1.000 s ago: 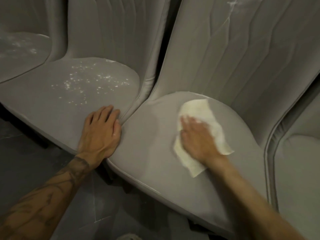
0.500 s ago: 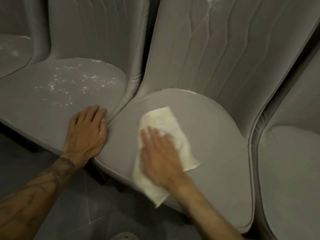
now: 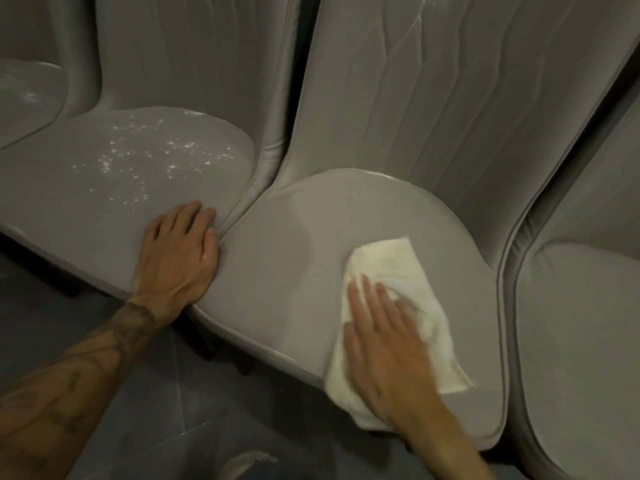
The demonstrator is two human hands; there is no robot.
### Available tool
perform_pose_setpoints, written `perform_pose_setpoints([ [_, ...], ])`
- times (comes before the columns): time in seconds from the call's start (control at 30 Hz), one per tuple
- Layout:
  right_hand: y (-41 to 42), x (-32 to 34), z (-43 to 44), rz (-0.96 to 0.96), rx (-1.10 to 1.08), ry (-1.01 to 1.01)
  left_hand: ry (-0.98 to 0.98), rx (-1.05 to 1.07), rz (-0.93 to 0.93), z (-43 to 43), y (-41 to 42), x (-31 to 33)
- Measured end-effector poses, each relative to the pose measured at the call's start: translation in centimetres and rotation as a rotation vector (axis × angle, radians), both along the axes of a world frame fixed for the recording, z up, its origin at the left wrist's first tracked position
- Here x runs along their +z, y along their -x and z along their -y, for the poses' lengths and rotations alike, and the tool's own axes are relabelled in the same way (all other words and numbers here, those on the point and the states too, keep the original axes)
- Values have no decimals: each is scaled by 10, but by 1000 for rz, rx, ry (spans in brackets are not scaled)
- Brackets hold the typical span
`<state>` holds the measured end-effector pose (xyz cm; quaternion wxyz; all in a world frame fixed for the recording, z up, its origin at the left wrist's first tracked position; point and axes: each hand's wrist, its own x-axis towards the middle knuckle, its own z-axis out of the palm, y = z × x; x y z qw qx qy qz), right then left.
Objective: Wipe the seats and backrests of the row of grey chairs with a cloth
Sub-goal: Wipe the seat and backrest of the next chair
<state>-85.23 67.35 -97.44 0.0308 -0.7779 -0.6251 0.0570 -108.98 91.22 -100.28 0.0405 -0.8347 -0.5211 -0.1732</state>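
Your right hand lies flat, fingers straight, pressing the soft, pale cloth onto the front right of the middle seat; your left hand rests flat on the speckled seat beside it. Keep the palm spread and overlap your passes out to the rounded, piped rim. The grey covering looks smooth; the ribbed backrest shows a white streak.

Indoor seating area: grey chairs packed in row, dark tiled floor.
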Motion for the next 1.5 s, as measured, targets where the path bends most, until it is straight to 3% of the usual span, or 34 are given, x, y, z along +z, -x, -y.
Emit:
perform_pose_setpoints([
  [0.17, 24, 0, -27, 8, 173, 46, -6, -12, 8, 0, 2, -3],
  [0.4, -36, 11, 72, 14, 57, 80, 4, -2, 30, 2, 2, -3],
  [0.63, 26, 3, -3, 24, 232, 76, 35, 0, 20, 4, 3, 1],
  [0.87, -24, 7, 75, 48, 217, 78, 44, 0, 22, 6, 3, 3],
  [1.1, 28, 2, 3, 25, 297, 57, 59, -7, 29, 7, 4, 5],
  [1.33, -30, 11, 73, 38, 302, 133, 54, -14, 25, 8, 5, 5],
  [1.5, 7, 2, 27, 16, 292, 78, 57, -6, 28, 8, 4, 6],
])
